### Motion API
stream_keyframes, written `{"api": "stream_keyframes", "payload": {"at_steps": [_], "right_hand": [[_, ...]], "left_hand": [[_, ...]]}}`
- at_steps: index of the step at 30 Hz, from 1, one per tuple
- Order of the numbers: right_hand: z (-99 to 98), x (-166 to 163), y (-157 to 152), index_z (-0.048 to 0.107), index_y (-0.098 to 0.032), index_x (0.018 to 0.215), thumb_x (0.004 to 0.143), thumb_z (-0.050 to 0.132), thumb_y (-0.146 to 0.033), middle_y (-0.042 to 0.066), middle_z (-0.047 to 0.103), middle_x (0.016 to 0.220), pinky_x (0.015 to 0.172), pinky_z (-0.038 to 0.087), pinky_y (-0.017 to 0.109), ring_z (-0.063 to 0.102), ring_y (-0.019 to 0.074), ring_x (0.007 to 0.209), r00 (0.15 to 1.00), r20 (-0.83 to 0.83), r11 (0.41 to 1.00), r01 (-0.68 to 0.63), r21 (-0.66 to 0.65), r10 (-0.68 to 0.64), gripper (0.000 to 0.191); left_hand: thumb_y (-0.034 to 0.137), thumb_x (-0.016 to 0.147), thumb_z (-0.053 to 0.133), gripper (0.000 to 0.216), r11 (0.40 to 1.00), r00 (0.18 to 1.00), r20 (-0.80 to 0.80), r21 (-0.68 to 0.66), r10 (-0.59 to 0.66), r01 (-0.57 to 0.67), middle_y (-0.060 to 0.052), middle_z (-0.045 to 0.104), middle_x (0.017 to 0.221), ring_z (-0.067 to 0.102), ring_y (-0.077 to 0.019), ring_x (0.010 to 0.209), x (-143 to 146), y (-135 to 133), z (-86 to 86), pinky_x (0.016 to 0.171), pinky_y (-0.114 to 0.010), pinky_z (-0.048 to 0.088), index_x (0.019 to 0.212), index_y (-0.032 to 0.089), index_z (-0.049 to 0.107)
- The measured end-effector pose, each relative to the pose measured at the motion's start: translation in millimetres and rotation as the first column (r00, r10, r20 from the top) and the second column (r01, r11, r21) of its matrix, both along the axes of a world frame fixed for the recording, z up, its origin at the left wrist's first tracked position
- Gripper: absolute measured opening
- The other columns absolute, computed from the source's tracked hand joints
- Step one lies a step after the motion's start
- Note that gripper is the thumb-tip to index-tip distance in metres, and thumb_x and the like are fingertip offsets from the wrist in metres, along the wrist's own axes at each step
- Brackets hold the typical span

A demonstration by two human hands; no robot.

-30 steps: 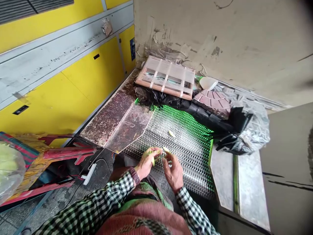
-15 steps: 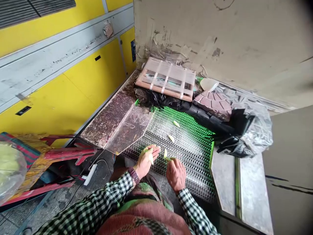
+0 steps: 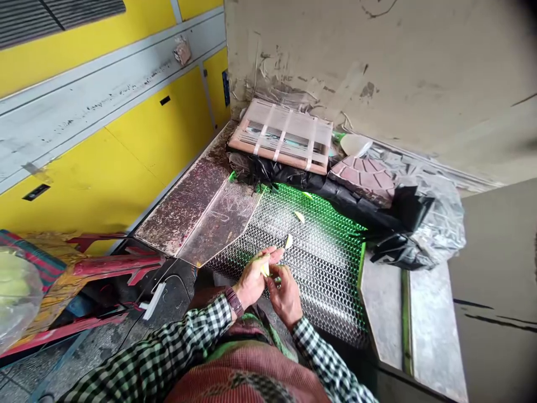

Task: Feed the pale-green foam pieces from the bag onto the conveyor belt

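Note:
My left hand (image 3: 254, 277) is closed round a small yellow-green piece (image 3: 265, 269), too small to name. My right hand (image 3: 286, 292) meets it from the right, its fingers pinched at the same piece. Both hands hover over the near edge of a metal honeycomb mesh (image 3: 327, 263) lit green from below. Loose pale yellow slivers lie on the mesh, one (image 3: 288, 241) just beyond my fingers and another (image 3: 299, 216) farther back.
A scratched clear plate (image 3: 222, 221) and a stained metal sheet (image 3: 184, 204) lie left of the mesh. Behind it sit a taped flat bundle (image 3: 283, 134), black plastic (image 3: 369, 210), a reddish segmented pad (image 3: 364, 176) and crumpled clear plastic (image 3: 444, 224). Yellow panels stand left; red frame parts (image 3: 113, 263) lie below.
My hands were apart half a second ago, each with a small piece; they have come together again. The slivers on the mesh have moved farther from me.

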State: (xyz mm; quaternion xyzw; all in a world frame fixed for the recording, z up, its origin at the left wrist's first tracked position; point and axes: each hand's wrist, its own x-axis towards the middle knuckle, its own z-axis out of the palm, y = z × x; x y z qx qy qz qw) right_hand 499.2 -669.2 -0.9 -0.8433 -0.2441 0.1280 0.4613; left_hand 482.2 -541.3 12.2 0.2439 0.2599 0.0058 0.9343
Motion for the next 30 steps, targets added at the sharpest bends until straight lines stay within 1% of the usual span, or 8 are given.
{"api": "stream_keyframes", "payload": {"at_steps": [4, 7, 12, 16, 19, 23, 27, 30], "right_hand": [[-7.7, 6, 0, 0.062, -0.019, 0.11, 0.102, 0.048, -0.033, 0.007, 0.069, 0.098, 0.074, 0.053, 0.031, 0.065, 0.0193, 0.082, 0.999, 0.026, 0.999, 0.036, -0.038, -0.035, 0.022], [-15.2, 16, -9, 0.064, -0.019, 0.103, 0.104, 0.044, -0.028, 0.007, 0.067, 0.094, 0.069, 0.046, 0.031, 0.06, 0.02, 0.081, 0.962, 0.268, 0.968, 0.119, -0.221, -0.057, 0.022], [-19.3, 23, -25, 0.066, -0.02, 0.102, 0.103, 0.043, -0.019, 0.009, 0.068, 0.1, 0.071, 0.043, 0.033, 0.057, 0.0215, 0.084, 0.871, 0.476, 0.902, 0.107, -0.418, 0.118, 0.023], [-5.7, 5, -21, 0.066, -0.022, 0.116, 0.101, 0.049, -0.028, 0.011, 0.068, 0.112, 0.081, 0.049, 0.039, 0.061, 0.0251, 0.096, 0.933, 0.354, 0.945, 0.051, -0.324, 0.071, 0.023], [1.7, -8, -6, 0.065, -0.022, 0.118, 0.101, 0.052, -0.037, 0.011, 0.071, 0.112, 0.083, 0.054, 0.039, 0.066, 0.0244, 0.096, 0.998, -0.016, 0.995, 0.067, -0.068, -0.068, 0.027], [-1.8, -8, 7, 0.066, -0.019, 0.104, 0.095, 0.056, -0.049, 0.009, 0.075, 0.096, 0.066, 0.056, 0.034, 0.069, 0.0221, 0.078, 0.896, -0.423, 0.957, 0.231, 0.176, -0.138, 0.033], [-5.8, 8, -4, 0.066, -0.019, 0.093, 0.092, 0.059, -0.052, 0.006, 0.071, 0.083, 0.063, 0.05, 0.032, 0.063, 0.0202, 0.071, 0.935, -0.228, 0.96, 0.279, -0.005, -0.273, 0.033], [-7.3, 24, -16, 0.067, -0.02, 0.088, 0.096, 0.053, -0.055, 0.005, 0.07, 0.08, 0.06, 0.045, 0.03, 0.062, 0.0199, 0.069, 0.965, -0.076, 0.952, 0.234, -0.197, -0.252, 0.038]], "left_hand": [[0.022, 0.091, 0.061, 0.032, 1.0, 1.0, -0.012, 0.001, 0.022, -0.022, -0.016, 0.065, 0.138, 0.058, -0.0255, 0.133, 0, 5, -1.9, 0.122, -0.042, 0.032, 0.121, 0.016, 0.066], [0.022, 0.092, 0.059, 0.029, 0.998, 0.987, -0.147, 0.009, 0.068, -0.068, -0.013, 0.063, 0.141, 0.06, -0.0233, 0.131, 1, 13, -4.6, 0.121, -0.043, 0.034, 0.12, 0.02, 0.064], [0.022, 0.094, 0.057, 0.029, 0.997, 0.974, -0.209, 0.018, 0.082, -0.08, -0.014, 0.062, 0.142, 0.063, -0.0229, 0.126, -1, 20, -8.8, 0.117, -0.044, 0.038, 0.122, 0.02, 0.061], [0.023, 0.093, 0.059, 0.028, 0.998, 0.975, -0.214, 0.042, 0.058, -0.05, -0.016, 0.065, 0.137, 0.064, -0.0248, 0.124, -4, 14, -5.3, 0.114, -0.045, 0.041, 0.12, 0.019, 0.062], [0.025, 0.09, 0.062, 0.03, 0.995, 0.987, -0.161, 0.098, 0.006, 0.01, -0.017, 0.067, 0.133, 0.063, -0.0276, 0.125, -6, 5, 2.7, 0.115, -0.046, 0.039, 0.119, 0.017, 0.065], [0.031, 0.088, 0.066, 0.033, 0.982, 0.993, -0.08, 0.164, -0.084, 0.096, -0.018, 0.07, 0.129, 0.061, -0.0301, 0.126, -7, -7, 7.3, 0.116, -0.045, 0.037, 0.118, 0.015, 0.07], [0.037, 0.09, 0.066, 0.038, 0.982, 0.979, -0.201, 0.188, 0.022, 0.017, -0.017, 0.066, 0.135, 0.062, -0.0293, 0.126, -6, -1, -2.3, 0.112, -0.048, 0.042, 0.124, 0.02, 0.065], [0.036, 0.093, 0.06, 0.037, 0.979, 0.957, -0.279, 0.202, 0.074, -0.017, -0.017, 0.066, 0.135, 0.066, -0.0271, 0.12, -8, 10, -7.5, 0.11, -0.049, 0.044, 0.127, 0.021, 0.061]]}}
